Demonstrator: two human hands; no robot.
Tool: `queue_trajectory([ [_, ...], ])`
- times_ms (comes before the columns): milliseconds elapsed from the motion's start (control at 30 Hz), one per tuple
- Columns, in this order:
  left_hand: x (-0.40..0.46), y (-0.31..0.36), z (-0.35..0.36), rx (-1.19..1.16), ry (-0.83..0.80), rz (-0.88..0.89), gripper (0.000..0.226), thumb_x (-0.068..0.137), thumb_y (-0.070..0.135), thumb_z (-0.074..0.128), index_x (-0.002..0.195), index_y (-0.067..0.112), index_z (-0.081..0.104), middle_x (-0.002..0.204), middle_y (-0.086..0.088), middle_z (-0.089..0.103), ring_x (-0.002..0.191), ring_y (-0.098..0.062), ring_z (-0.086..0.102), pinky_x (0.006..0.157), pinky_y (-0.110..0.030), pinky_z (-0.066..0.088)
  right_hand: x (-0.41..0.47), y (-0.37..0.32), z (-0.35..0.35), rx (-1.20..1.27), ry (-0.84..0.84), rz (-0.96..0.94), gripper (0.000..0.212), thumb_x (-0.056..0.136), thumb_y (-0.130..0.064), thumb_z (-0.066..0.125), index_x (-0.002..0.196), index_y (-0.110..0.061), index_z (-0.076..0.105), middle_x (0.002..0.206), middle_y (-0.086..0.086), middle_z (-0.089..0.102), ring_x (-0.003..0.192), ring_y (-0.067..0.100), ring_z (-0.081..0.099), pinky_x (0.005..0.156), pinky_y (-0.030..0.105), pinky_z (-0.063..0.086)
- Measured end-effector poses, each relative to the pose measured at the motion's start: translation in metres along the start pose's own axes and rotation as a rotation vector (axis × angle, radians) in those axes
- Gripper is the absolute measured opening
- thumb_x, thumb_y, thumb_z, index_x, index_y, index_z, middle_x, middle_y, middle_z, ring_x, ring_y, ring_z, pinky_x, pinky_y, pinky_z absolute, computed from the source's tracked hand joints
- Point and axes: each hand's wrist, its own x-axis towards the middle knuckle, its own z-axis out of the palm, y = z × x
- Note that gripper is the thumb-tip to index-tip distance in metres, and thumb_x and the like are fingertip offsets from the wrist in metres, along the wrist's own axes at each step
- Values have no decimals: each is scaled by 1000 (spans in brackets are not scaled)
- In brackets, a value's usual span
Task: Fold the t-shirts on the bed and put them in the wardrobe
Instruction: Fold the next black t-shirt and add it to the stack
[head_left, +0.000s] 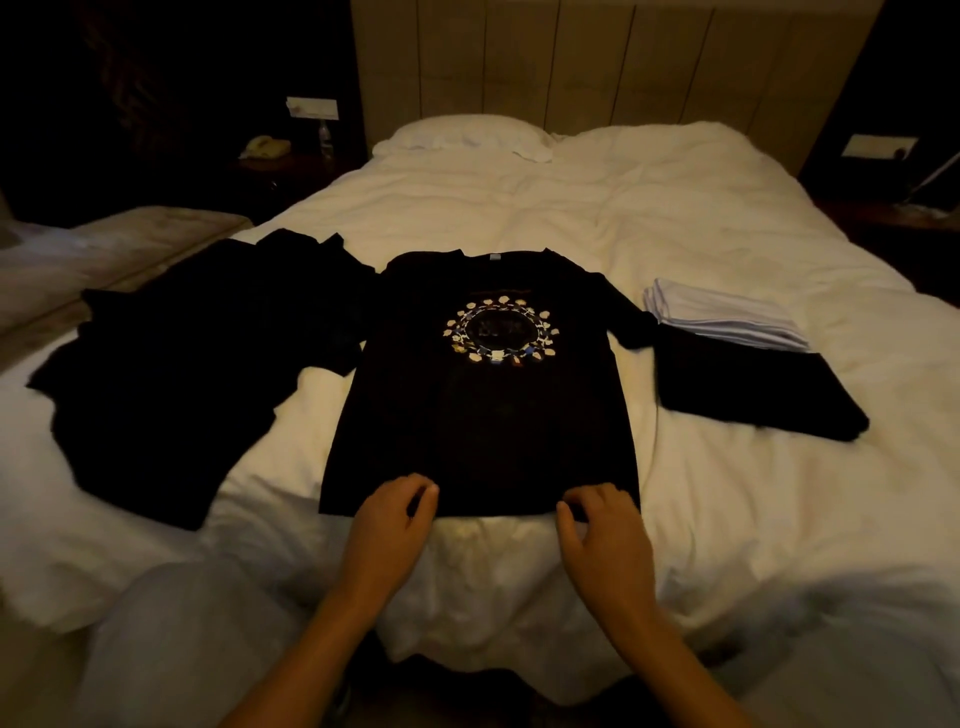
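Both hands sit nearest the camera, at the near hem of a black printed shirt (483, 384) spread face up on the bed (675, 208). Left hand (397, 512) has its fingers curled at the hem, and they look to be pinching the cloth; right hand (602, 519) does the same a little apart from it, thumb low and fingers bent over the edge. So each grip is narrow and seems to be on the shirt's hem, though the dark cloth makes the exact contact hard to read.

That shirt lies flat, neck toward the pillow (467, 137), sleeves out to both sides, with no fold in it yet. On its left a loose heap of black shirts (171, 364) waits unfolded, overlapping one another. On its right a folded black shirt (748, 389) lies just beside the sleeve, and a folded white stack (722, 317) rests on its far end.

By my reading the work is partway: a few pieces are folded and set aside, one is laid out ready for its first fold, and several remain in the heap. The wardrobe is not in sight, so nothing shows as put away; that whole step appears still to come.

A nightstand (291, 161) with a phone (265, 147) stands in the dark left of the bed.
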Motion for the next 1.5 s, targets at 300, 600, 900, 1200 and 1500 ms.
queue_trajectory([
  [300, -3, 15, 4, -1232, -8, -1034, 43, 98, 41, 52, 103, -2, 58, 100, -24, 63, 88, -34, 64, 79, -41, 52, -9, 3, 23, 1135, -151, 943, 14, 98, -17, 55, 94, -7, 64, 89, 15, 68, 80, 24, 67, 71, 29, 54],
  [600, 22, 5, -10, -1430, 243, -894, 40, 99, 30, 52, 135, 12, 52, 123, -14, 63, 113, -28, 61, 94, -41, 51, 42, 19, 15, 1460, 134, 1087, 36, 94, -20, 62, 128, -9, 59, 117, 12, 67, 100, 24, 67, 60, 30, 59],
  [900, 39, -11, -38, -1385, 438, -754, 22, 105, 32, 40, 100, 23, 60, 85, 2, 74, 90, -20, 63, 58, -31, 59, 74, 62, -32, 1109, 458, 891, 19, 100, -22, 54, 112, -9, 61, 107, 11, 64, 91, 23, 65, 61, 26, 58],
  [1200, 27, -20, -26, -1502, 308, -793, 20, 102, 23, 45, 111, 18, 62, 87, -5, 77, 100, -25, 63, 68, -33, 60, 42, 59, -22, 1484, 270, 1109, 21, 99, -19, 54, 120, -17, 57, 108, 3, 65, 100, 20, 63, 81, 39, 56],
  [1500, 29, -22, -31, -1479, 371, -826, 47, 103, 32, 44, 144, 11, 45, 130, -15, 60, 118, -33, 57, 72, -40, 61, 48, 60, -22, 1303, 405, 977, 13, 100, -5, 49, 107, -8, 59, 97, 6, 61, 80, 17, 59, 47, 19, 53],
])
